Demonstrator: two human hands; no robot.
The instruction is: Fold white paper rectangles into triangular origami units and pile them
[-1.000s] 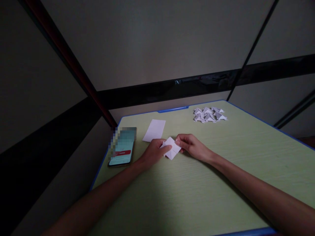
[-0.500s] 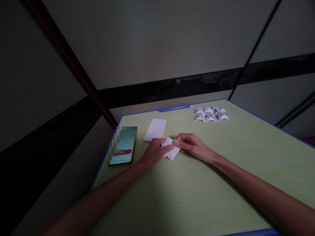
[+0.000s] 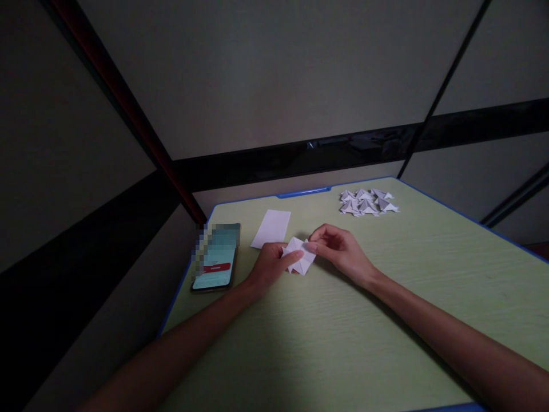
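A small piece of folded white paper (image 3: 305, 264), with creases and pointed corners, is held over the middle of the table. My left hand (image 3: 271, 265) grips it from the left, thumb on top and fingers underneath. At its upper right corner, my right hand (image 3: 338, 249) pinches a small point of the paper between thumb and finger. Behind my left hand lies a flat white sheet of paper (image 3: 271, 226). Several folded white paper figures (image 3: 367, 202) sit in two rows at the far right.
A phone (image 3: 217, 257) with a lit, partly blurred screen lies at the table's left edge. The light green table (image 3: 412, 332) has a blue rim, with a blue strip (image 3: 304, 192) at the back. Dark-banded panels (image 3: 274, 74) stand close behind and to the left.
My right hand has shifted slightly up along the paper's upper right corner, its fingers more raised. My left hand keeps its grip. The whole view has moved slightly.
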